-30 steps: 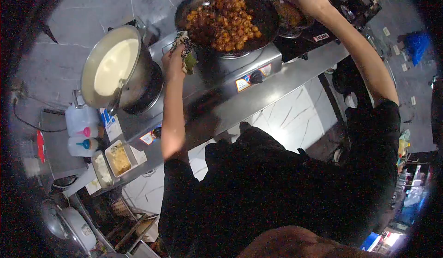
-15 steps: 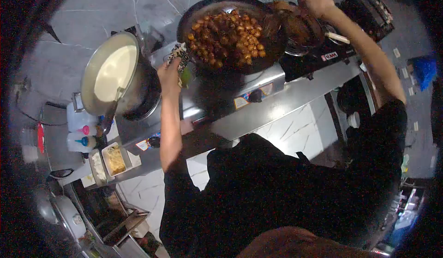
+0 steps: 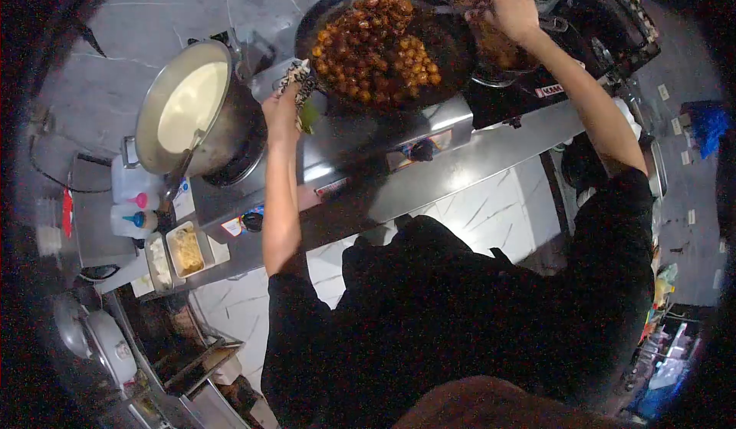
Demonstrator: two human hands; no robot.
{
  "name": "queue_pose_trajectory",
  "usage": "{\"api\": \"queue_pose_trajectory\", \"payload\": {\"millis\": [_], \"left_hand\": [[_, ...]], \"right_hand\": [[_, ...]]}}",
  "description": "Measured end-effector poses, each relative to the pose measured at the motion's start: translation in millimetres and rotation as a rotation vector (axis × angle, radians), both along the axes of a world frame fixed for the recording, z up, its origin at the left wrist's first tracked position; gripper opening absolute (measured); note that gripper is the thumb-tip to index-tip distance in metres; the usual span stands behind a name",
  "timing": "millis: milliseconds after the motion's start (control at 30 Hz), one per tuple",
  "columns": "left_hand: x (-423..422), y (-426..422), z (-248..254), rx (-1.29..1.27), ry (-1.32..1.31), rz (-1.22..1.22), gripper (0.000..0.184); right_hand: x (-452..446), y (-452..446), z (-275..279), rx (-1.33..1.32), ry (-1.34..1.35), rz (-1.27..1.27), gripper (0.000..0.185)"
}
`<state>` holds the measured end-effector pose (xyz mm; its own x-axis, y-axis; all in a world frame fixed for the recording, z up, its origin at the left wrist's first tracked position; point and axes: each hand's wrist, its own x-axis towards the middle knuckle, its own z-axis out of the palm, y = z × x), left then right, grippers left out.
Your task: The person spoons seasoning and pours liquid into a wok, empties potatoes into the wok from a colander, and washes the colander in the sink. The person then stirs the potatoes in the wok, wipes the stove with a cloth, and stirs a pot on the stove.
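A large dark wok (image 3: 452,69) sits tilted on the stove, with glossy brown round pieces (image 3: 376,46) heaped in its left and middle part. At the wok's left edge my left hand (image 3: 282,111) is closed on a patterned cloth (image 3: 297,80), which lies against the rim. My right hand (image 3: 515,16) is closed at the wok's right side, on the end of a long dark utensil handle (image 3: 460,9) that reaches in over the pieces. The utensil's far end is hidden among the food.
A deep pot (image 3: 238,126) of pale cream liquid with a ladle (image 3: 181,172) stands at left. Near it are squeeze bottles (image 3: 146,220) and two small food trays (image 3: 188,249). Behind my right hand is a second pan (image 3: 502,53). A steel counter edge (image 3: 429,174) runs before me.
The brown pieces have shifted and are heaped higher toward the wok's far side. My right hand has moved slightly left and down. My left hand stays at the rim with the cloth.
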<state>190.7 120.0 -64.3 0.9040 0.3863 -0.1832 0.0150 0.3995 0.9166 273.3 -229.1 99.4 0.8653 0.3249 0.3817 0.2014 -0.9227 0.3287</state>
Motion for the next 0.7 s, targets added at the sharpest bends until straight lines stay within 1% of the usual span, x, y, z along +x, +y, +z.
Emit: {"api": "queue_pose_trajectory", "payload": {"millis": [33,100,133,200,267,300,333,433,533,633,700], "left_hand": [[1,0,-2,-0.022,-0.030,-0.005,0.009],[5,2,-7,-0.065,-0.092,-0.014,0.010],[6,4,-9,-0.041,-0.082,-0.028,0.010],[6,8,-11,0.005,-0.061,-0.048,0.011],[12,10,-19,-0.044,-0.095,-0.052,0.011],[14,11,-22,-0.067,-0.110,-0.056,0.012],[16,13,-25,-0.038,-0.101,-0.041,0.012],[11,10,-20,0.023,-0.053,-0.014,0.013],[13,13,-25,0.027,-0.034,-0.016,0.015],[22,18,-38,-0.004,-0.073,-0.037,0.017],[23,19,-41,-0.041,-0.067,-0.054,0.017]], "right_hand": [[-12,8,12,-0.080,-0.042,0.038,0.026],[-11,4,17,-0.187,-0.109,0.013,0.026],[-11,4,20,-0.241,-0.145,-0.001,0.026],[-43,23,43,-0.313,-0.076,-0.009,0.021],[-64,32,60,-0.331,-0.119,0.073,0.020],[-69,34,64,-0.311,-0.196,0.157,0.021],[-72,35,66,-0.291,-0.271,0.240,0.021],[-48,34,68,-0.523,0.015,-0.052,0.023],[-20,11,45,-0.604,0.068,-0.001,0.018],[-8,-14,31,-0.394,0.109,-0.006,0.036],[-10,-30,16,-0.176,0.390,0.022,0.052]]}}
